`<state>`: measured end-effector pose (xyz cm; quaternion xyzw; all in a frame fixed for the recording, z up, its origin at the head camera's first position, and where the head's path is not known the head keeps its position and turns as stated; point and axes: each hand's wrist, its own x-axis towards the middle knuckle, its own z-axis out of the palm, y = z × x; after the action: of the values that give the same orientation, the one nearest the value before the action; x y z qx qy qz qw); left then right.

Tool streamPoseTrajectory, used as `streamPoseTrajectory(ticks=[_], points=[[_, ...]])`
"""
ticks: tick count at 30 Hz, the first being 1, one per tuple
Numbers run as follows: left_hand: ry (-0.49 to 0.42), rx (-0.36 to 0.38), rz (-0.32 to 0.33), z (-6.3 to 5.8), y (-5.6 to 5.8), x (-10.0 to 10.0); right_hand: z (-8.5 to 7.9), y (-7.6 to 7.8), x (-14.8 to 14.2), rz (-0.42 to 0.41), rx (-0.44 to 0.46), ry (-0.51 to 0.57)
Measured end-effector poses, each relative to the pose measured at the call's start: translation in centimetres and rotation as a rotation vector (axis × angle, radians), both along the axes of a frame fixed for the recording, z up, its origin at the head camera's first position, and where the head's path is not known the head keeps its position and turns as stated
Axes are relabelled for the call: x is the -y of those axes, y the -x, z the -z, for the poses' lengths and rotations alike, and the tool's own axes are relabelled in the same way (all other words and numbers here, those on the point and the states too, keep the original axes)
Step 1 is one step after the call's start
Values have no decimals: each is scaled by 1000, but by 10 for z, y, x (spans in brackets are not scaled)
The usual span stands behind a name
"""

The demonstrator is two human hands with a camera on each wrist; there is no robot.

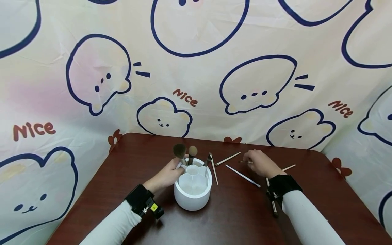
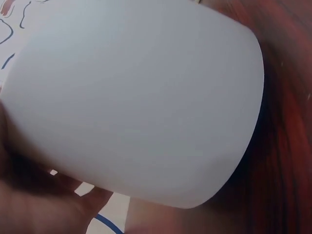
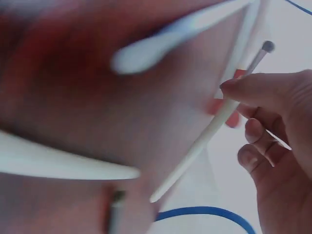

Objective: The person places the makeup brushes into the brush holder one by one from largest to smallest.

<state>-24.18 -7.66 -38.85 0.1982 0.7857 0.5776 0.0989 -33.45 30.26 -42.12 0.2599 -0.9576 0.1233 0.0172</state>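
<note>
A white round brush holder (image 1: 192,200) with a divided insert stands on the table, and my left hand (image 1: 165,177) grips its left side near the rim. The holder's white wall (image 2: 141,102) fills most of the left wrist view, hiding part of that hand. From the holder rise a large dark fluffy makeup brush (image 1: 179,150), a tan-tipped one (image 1: 192,151) and a smaller one (image 1: 209,158). Over to the right, my right hand (image 1: 261,163) pinches a slim makeup brush (image 3: 207,134) between thumb and fingers; its small dark tip points up in the right wrist view.
Several brushes lie loose on the brown table (image 1: 147,149): one beside the holder (image 1: 214,172), one behind (image 1: 228,159), a white-handled one (image 1: 243,176) in the middle. Another brush (image 1: 274,206) lies partly under the right wrist. A patterned cloth (image 1: 208,75) hangs behind.
</note>
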Motion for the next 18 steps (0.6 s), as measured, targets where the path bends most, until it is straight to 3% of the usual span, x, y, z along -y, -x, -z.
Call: streamPoseTrajectory(ticks=[4,7,11,13,18], points=[[-21,49,50,14,15,2,-34,-11,10,-36,-154,168],[-6,39,81,25,27,4,-65,-26,25,-28,-197,340],[39,-30,115,30,37,6,-105,-54,53,-22,-111,629],[48,-36,136,21,34,5,-121,-68,69,-41,-55,754],[72,37,146,19,37,0,-126,-78,92,-112,56,934]])
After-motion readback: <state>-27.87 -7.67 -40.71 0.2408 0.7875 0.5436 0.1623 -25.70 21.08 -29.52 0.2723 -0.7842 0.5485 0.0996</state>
